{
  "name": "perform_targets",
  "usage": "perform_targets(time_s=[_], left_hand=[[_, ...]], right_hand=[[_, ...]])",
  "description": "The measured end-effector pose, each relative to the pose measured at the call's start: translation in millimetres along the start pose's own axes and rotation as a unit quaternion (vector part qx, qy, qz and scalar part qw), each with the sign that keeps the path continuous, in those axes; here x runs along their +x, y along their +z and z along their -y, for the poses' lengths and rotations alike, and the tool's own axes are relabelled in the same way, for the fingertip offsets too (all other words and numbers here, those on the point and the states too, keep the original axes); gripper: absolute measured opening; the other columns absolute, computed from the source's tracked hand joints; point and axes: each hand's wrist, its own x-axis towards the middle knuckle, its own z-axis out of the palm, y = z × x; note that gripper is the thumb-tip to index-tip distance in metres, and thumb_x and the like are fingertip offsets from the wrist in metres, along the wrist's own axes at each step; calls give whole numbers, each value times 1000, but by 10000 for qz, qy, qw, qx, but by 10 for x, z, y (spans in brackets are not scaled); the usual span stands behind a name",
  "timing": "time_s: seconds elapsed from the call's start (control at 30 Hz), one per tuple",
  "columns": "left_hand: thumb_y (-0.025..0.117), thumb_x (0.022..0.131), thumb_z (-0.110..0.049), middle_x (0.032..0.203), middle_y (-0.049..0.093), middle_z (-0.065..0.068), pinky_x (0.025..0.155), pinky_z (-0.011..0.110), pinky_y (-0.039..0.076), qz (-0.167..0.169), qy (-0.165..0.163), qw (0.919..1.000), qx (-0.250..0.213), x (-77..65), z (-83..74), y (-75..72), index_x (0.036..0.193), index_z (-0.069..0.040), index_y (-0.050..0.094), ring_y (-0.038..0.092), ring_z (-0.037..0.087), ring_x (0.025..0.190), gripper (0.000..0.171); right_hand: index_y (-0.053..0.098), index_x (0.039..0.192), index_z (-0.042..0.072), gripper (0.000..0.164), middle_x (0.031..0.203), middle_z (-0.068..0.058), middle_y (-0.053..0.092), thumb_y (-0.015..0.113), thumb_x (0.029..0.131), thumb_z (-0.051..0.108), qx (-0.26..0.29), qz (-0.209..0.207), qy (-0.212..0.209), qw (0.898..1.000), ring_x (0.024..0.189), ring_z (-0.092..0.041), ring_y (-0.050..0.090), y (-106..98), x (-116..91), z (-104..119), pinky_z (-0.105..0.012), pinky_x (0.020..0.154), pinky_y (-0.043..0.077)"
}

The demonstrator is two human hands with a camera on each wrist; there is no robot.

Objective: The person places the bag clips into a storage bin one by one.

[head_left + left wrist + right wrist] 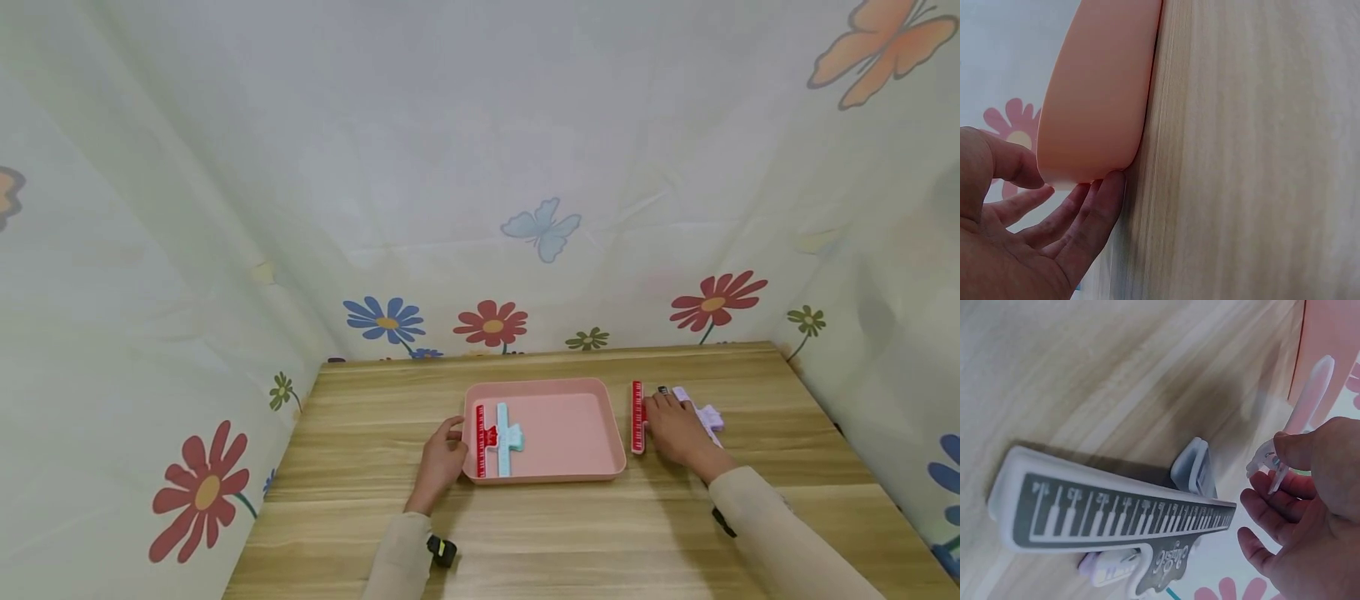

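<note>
My right hand (pixel 681 429) pinches the grip tab of a red ruler clip (pixel 637 417), which stands on edge just right of the pink tray (pixel 551 475). In the right wrist view that clip (pixel 1313 397) is seen edge-on, its tab between thumb and fingers. Beside it is a black ruler clip (pixel 1129 515) with white markings, mostly hidden by the hand in the head view. A lilac clip (pixel 709 416) lies farther right. My left hand (pixel 438 462) touches the tray's left end with its fingertips. Inside the tray are a red clip (pixel 482 442) and a light blue clip (pixel 505 439).
The wooden table (pixel 525 542) stands against a pale curtain (pixel 420 167) printed with flowers and butterflies. Curtain also runs along both sides. A black strap device (pixel 442 551) sits at the left wrist.
</note>
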Motion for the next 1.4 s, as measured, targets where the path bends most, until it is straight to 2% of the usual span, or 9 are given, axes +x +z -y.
perform_targets(time_s=[0.2,0.73,1.07,1.4], left_hand=[[55,91,-8,116,65,18,68,30,53,9,51,10000,-38,11,12,2,137,-13,54,65,24,92,46],[55,91,-8,116,64,18,66,29,53,33,-4,10000,-63,21,30,10,138,-13,53,65,23,92,47],[55,91,-9,117,64,18,68,29,53,43,-33,10000,-75,24,37,12,138,-14,53,65,23,92,47],[56,91,-8,116,65,19,66,29,52,24,28,9999,-146,8,3,-4,138,-12,54,64,22,88,47]], right_hand=[[53,121,-6,34,119,-24,57,59,93,13,-1,140,45,9999,117,-43,52,-67,-10,20,-65,94,41],[53,125,-6,40,119,-23,58,64,93,14,80,-158,-215,9996,114,-42,54,-282,6,197,-60,98,42],[52,127,-7,41,123,-24,58,62,94,16,144,-46,-226,9996,119,-42,53,-423,29,361,-59,103,40],[54,125,-5,40,121,-21,59,64,93,17,-17,-187,-364,9992,117,-40,55,-507,43,494,-57,98,43]])
